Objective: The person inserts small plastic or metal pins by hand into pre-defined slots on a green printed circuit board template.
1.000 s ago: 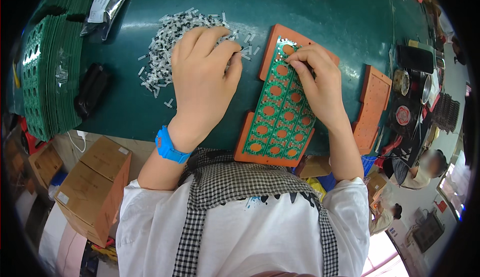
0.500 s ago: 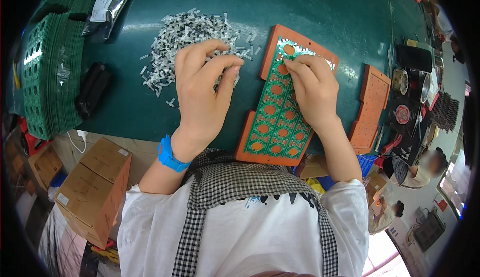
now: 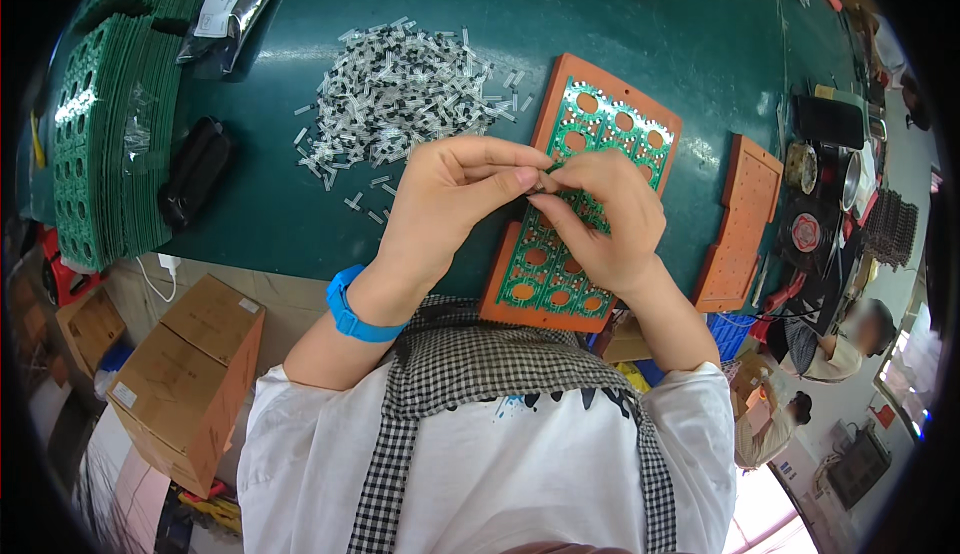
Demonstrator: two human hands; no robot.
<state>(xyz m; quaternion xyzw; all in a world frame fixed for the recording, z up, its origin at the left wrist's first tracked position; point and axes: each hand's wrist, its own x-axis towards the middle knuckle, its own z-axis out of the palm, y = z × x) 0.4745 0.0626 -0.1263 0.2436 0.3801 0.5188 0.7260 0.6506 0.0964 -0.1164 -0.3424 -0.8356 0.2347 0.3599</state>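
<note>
My left hand (image 3: 438, 199) and my right hand (image 3: 615, 224) meet fingertip to fingertip above the left edge of a green circuit board panel (image 3: 602, 132). Both are closed in a pinch around something small and dark, mostly hidden by the fingers. The panel, with rows of round cutouts, lies in an orange-brown tray (image 3: 547, 119) tilted on the table. Beyond my left hand spreads a heap of small clear-and-black parts (image 3: 400, 94). A blue band (image 3: 358, 314) circles my left wrist.
Tall stacks of green panels (image 3: 110, 144) stand at the left, beside a black pouch (image 3: 195, 172) and a silvery bag (image 3: 230, 9). A second orange-brown tray (image 3: 738, 219) lies at the right, near tins and tools. Cardboard boxes (image 3: 190, 374) sit below the table's left edge. Other people are at far right.
My left hand has moved right, away from the heap, and my right hand has come down and left from the panel's upper part. Their fingertips now meet.
</note>
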